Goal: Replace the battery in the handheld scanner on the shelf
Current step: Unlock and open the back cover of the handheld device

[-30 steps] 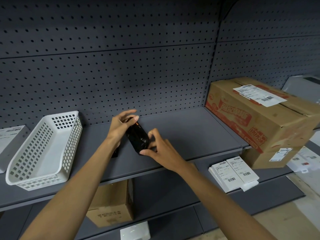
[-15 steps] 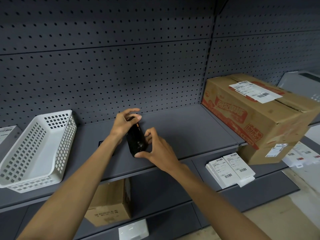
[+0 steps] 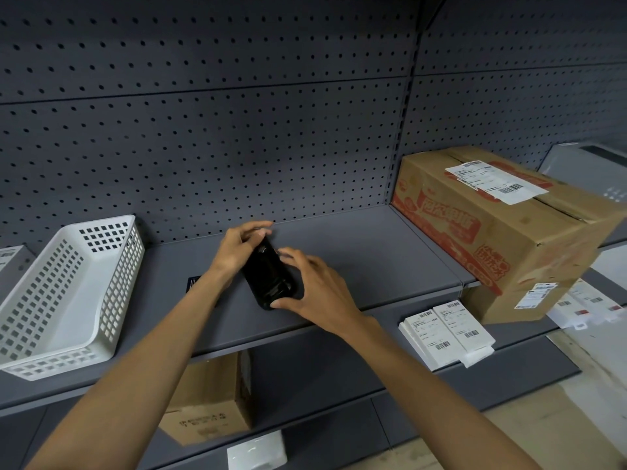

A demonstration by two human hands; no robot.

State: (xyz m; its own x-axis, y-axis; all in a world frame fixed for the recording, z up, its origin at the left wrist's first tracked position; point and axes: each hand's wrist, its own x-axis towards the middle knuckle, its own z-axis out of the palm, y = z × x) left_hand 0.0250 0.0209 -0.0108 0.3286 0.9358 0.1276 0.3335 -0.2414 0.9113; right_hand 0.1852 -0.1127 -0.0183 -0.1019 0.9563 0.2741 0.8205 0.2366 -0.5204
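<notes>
A black handheld scanner (image 3: 268, 276) is held just above the grey shelf (image 3: 356, 259), its long axis running from far left to near right. My left hand (image 3: 237, 249) grips its far end with curled fingers. My right hand (image 3: 312, 283) holds the near end, thumb under the bottom edge and fingers over its right side. A small black flat piece with white print (image 3: 194, 284) lies on the shelf behind my left forearm, partly hidden.
A white perforated plastic basket (image 3: 68, 300) stands on the shelf at the left. A large cardboard box (image 3: 492, 225) with a shipping label sits at the right. White labelled packs (image 3: 444, 330) and another cardboard box (image 3: 210, 401) lie on lower shelves. Pegboard wall behind.
The scanner has turned a little in my hands, its near end swinging right. My right hand's fingers have spread over its right side. The view shifted slightly.
</notes>
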